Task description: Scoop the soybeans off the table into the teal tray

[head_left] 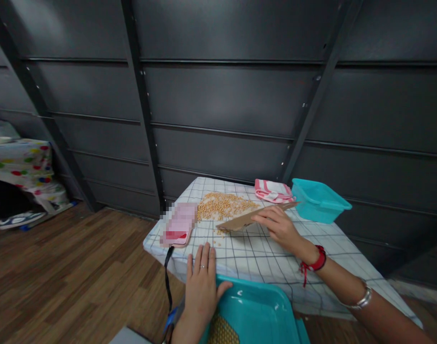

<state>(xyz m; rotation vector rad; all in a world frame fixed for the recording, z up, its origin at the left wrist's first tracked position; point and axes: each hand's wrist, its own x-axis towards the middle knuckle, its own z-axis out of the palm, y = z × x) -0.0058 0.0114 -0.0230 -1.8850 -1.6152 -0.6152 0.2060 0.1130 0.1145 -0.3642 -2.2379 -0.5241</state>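
Observation:
My right hand (277, 227) grips a flat piece of brown cardboard (239, 220) between thumb and fingers. The cardboard is slanted over the table, its left end close to a few loose yellow beans. A spread of yellow soybeans (221, 205), mixed with something pale and grainy, lies on the checked tablecloth just beyond it. My left hand (201, 282) has its fingers stretched out at the near edge of the table, its thumb by the rim of a teal basin (257, 306). Beans (222, 332) also lie in the bottom of that basin.
A pink phone-like item (182, 222), partly blurred out, rests on the left of the checked cloth (247, 246). Behind the cardboard sit a folded pink-and-white towel (273, 190) and a turquoise bin (318, 205). A dark panelled wall (221, 95) stands behind the table.

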